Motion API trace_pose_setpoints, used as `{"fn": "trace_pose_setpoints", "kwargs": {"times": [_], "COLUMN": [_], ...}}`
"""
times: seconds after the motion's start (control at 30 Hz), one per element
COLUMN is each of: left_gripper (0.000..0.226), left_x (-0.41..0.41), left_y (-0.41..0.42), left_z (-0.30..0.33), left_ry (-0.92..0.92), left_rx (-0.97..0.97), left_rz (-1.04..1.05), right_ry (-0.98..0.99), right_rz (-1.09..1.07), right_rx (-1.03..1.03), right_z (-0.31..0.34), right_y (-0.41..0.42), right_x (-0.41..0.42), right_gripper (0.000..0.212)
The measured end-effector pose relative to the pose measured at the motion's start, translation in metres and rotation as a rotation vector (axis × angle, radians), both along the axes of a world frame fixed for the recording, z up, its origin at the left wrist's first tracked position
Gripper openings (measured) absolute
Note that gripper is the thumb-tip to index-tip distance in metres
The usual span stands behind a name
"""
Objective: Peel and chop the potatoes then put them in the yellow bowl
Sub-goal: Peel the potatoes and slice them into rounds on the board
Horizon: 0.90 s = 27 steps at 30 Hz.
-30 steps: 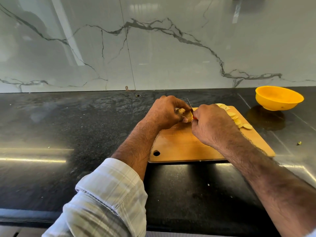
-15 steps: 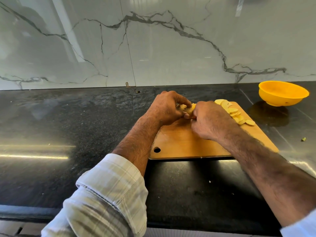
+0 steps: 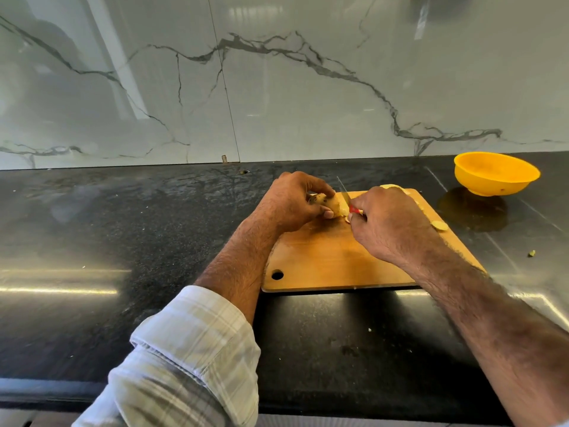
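Observation:
My left hand [image 3: 291, 201] grips a partly peeled potato [image 3: 329, 204] over the far part of the wooden cutting board [image 3: 323, 263]. Its left end still has brown skin, its right end is bare and yellow. My right hand [image 3: 389, 223] grips a knife with a red handle [image 3: 354, 209]; the thin blade [image 3: 343, 189] points up and away, right beside the potato's cut end. Potato slices [image 3: 438, 225] lie along the board's right edge, mostly hidden behind my right hand. The yellow bowl [image 3: 495, 172] stands on the counter at the far right.
The black stone counter [image 3: 123, 241] runs to a marble wall at the back. A small scrap [image 3: 531, 253] lies on the counter right of the board. The counter's front edge is close to my body.
The knife blade, hidden half a second ago, now sticks up between my hands. The hands have stayed together at the potato over the board.

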<state>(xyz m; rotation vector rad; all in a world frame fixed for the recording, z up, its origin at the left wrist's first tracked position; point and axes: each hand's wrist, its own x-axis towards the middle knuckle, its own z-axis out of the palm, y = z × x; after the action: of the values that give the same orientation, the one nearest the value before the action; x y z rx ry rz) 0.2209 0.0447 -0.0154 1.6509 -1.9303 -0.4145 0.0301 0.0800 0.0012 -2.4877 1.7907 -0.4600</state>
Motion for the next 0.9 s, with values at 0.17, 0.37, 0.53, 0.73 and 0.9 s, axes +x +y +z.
{"fn": "trace_pose_setpoints", "kwargs": {"times": [0.17, 0.37, 0.53, 0.73, 0.9], "left_gripper": [0.041, 0.041, 0.034, 0.036, 0.034], "left_x": [0.000, -0.004, -0.002, 0.000, -0.001], "left_y": [-0.005, -0.008, -0.005, -0.009, -0.010], "left_z": [-0.004, -0.003, -0.001, -0.004, -0.005], "left_ry": [-0.039, -0.082, -0.040, -0.058, -0.029], "left_rx": [-0.006, -0.007, -0.012, -0.027, -0.031], "left_rz": [0.012, 0.008, -0.006, 0.001, 0.002], "right_ry": [0.018, 0.002, -0.077, 0.110, 0.081], "right_rz": [0.021, 0.023, 0.031, 0.043, 0.031], "right_rx": [0.020, 0.061, 0.071, 0.123, 0.133], "right_z": [0.004, 0.007, 0.013, 0.008, 0.013], "right_y": [0.003, -0.006, -0.018, -0.003, -0.008], "right_x": [0.013, 0.017, 0.023, 0.024, 0.031], "right_gripper": [0.021, 0.020, 0.025, 0.024, 0.033]}}
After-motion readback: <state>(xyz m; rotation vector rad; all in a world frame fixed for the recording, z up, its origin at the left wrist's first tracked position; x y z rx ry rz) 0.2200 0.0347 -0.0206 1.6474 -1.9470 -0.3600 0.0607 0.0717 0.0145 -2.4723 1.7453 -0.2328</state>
